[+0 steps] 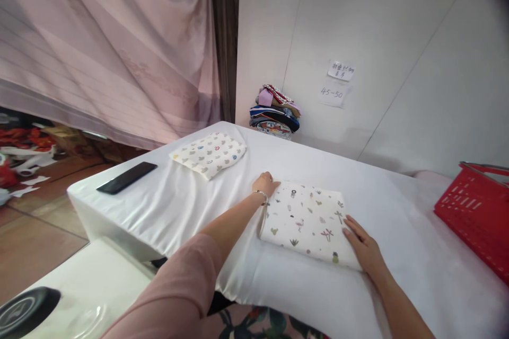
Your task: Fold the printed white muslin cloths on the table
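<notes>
A folded white cloth with small plant and animal prints (306, 217) lies flat on the white-covered table (358, 180). My left hand (266, 184) rests at its far left corner, fingers curled on the edge. At the cloth's near right edge my right hand (363, 246) lies flat, with its fingers stretched out. A second folded cloth with heart prints (209, 153) lies further left, out of reach of both hands.
A black phone (127, 177) lies near the table's left edge. A stack of folded clothes (275, 111) sits at the back against the wall. A red plastic basket (477, 212) stands at the right. Pink curtain hangs at the left.
</notes>
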### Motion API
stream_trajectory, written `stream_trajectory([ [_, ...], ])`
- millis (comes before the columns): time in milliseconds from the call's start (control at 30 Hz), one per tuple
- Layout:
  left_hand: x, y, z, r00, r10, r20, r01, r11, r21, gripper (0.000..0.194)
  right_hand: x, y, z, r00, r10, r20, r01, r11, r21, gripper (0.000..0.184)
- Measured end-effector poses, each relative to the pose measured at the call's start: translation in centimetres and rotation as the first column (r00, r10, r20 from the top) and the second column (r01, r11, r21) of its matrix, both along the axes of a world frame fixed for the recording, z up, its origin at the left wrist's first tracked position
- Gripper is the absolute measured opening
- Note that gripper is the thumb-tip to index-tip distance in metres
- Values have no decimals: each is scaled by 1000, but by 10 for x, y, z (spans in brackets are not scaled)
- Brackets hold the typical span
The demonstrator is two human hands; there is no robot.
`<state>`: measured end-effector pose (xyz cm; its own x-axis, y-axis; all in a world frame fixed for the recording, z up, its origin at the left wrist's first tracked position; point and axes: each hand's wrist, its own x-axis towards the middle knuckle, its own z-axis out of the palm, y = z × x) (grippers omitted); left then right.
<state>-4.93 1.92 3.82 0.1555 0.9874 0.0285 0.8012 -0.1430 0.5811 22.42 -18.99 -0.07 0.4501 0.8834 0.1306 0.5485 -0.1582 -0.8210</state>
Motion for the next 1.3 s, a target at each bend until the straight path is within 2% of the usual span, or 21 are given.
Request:
stream_trajectory([
  [200, 3, 10, -9, 996, -62, 70, 57, 996, 69, 24, -5, -2, 5, 1000, 9, -8, -9, 1000, 4, 44],
  [467, -11, 11, -13, 982, -138, 129, 123, 985, 119, 21, -1, -1, 2, 1000, -2, -11, 2, 1000, -19, 43],
  [733, -12, 1, -8, 970, -207, -130, 238, 921, 309, 22, -3, -1, 4, 1000, 5, 2, -5, 1000, 5, 42],
  [833, -11, 1, -7, 971, -220, -89, 236, 932, 275, 23, -2, -1, 4, 1000, 2, -7, -2, 1000, -14, 42],
  [933, -11, 5, -2, 978, -206, -26, 207, 956, 206, 17, -2, -1, 3, 1000, 3, -13, -4, 1000, -23, 42],
  [1100, -6, 15, 4, 985, -170, 40, 160, 969, 187, 14, -1, -1, 3, 1000, -1, -12, 1, 1000, -26, 42],
  [1300, -1, 27, -8, 991, -86, 98, 82, 996, 43, 11, -3, -1, 5, 1000, 4, -15, -4, 1000, -13, 42],
])
